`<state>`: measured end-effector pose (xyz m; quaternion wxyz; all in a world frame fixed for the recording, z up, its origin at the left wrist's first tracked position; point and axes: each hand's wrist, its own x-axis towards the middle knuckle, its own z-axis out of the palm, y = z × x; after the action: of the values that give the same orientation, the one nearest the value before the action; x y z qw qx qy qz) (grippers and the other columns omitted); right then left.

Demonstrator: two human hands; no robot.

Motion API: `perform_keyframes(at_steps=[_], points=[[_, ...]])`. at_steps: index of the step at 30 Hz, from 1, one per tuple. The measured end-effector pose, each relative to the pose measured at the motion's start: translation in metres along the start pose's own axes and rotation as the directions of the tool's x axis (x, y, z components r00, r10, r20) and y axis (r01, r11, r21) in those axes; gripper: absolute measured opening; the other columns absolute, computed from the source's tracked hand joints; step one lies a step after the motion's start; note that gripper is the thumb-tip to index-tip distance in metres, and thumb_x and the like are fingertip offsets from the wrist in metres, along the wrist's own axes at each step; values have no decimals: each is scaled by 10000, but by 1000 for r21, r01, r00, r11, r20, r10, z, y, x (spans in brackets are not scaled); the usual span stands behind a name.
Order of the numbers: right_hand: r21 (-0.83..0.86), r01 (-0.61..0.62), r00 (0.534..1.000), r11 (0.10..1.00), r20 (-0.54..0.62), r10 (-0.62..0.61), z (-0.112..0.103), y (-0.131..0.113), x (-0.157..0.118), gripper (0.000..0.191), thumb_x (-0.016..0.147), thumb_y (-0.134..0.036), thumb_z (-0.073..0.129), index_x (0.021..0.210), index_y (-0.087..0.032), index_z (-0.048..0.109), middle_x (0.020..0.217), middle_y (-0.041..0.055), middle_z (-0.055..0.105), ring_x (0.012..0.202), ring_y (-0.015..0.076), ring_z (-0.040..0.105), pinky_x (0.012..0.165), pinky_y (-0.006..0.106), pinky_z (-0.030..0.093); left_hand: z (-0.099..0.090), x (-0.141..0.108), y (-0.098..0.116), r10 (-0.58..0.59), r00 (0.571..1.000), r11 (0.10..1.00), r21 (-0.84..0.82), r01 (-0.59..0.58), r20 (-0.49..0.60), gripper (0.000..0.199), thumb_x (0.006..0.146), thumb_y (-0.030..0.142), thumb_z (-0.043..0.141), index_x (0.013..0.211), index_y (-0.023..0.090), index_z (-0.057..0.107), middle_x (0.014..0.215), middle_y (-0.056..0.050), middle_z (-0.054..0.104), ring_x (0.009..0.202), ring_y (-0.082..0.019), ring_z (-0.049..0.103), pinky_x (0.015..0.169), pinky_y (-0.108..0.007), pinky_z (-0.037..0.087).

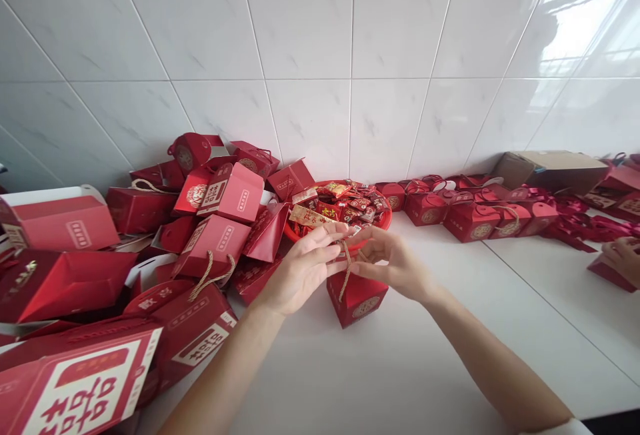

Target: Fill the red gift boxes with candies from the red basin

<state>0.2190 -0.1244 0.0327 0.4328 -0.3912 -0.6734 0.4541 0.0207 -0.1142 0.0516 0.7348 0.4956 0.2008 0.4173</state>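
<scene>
A small red gift box (359, 298) with a round gold emblem stands on the white table, with twisted rope handles (346, 271) rising at its top. My left hand (305, 267) is at the left of the handles, fingers bent towards them. From the right, my right hand (393, 260) reaches over the box top, its thumb and fingers around the handle area. Whether either hand grips the rope is hard to tell. Just behind the hands, an orange-red basket (388, 220) holds wrapped sweets (345, 205).
Red boxes (220, 245) are heaped at the left. A row of red boxes (470, 221) runs along the tiled wall at the right, near a brown carton (550, 169) and red ribbons (570, 225). Another person's hand (623, 258) touches a box at the far right.
</scene>
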Motion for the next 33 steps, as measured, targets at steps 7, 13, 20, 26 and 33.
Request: perform_keyframes(at_steps=[7, 13, 20, 26, 33], points=[[-193, 53, 985, 980, -150, -83, 24, 7, -8, 255, 815, -192, 641, 1047, -238, 545, 724, -44, 651, 649, 147, 599, 668, 307, 498, 8, -7, -10, 27, 998, 995, 96, -33, 61, 417, 832, 260, 755, 1235, 256, 650, 1383, -78, 611, 1424, -307, 424, 1159, -439, 353], [-88, 129, 955, 988, -256, -147, 32, 10, -6, 188, 798, -160, 581, 951, -236, 503, 715, -47, 675, 680, 154, 648, 664, 288, 502, 12, -8, -13, 65, 986, 991, 110, -82, 157, 452, 853, 258, 735, 1293, 284, 634, 1479, -64, 551, 1493, -316, 336, 1249, -508, 208], [-26, 155, 883, 988, -446, -151, 10, 5, -3, 76, 683, -165, 587, 741, -207, 562, 693, -17, 645, 621, 131, 591, 590, 258, 480, 10, -9, -12, 62, 986, 988, 127, -82, 152, 490, 844, 288, 750, 1319, 296, 630, 1563, -50, 477, 1512, -345, 310, 1252, -525, 215], [84, 173, 752, 981, -654, -77, -62, 7, 0, 98, 621, -186, 679, 686, -200, 607, 643, -2, 662, 555, 122, 580, 532, 244, 481, -2, -6, 3, 54, 998, 967, 252, -47, -20, 337, 821, 336, 769, 1147, 267, 722, 1369, -70, 636, 1316, -344, 556, 1136, -498, 405], [-61, 25, 564, 998, -824, -65, -156, 58, 16, 153, 575, -261, 708, 665, -198, 602, 656, 14, 663, 579, 142, 601, 530, 262, 500, -14, -4, 18, 142, 977, 956, 278, -93, -160, 275, 761, 346, 802, 1004, 222, 771, 1221, -93, 712, 1163, -302, 639, 1050, -447, 477]])
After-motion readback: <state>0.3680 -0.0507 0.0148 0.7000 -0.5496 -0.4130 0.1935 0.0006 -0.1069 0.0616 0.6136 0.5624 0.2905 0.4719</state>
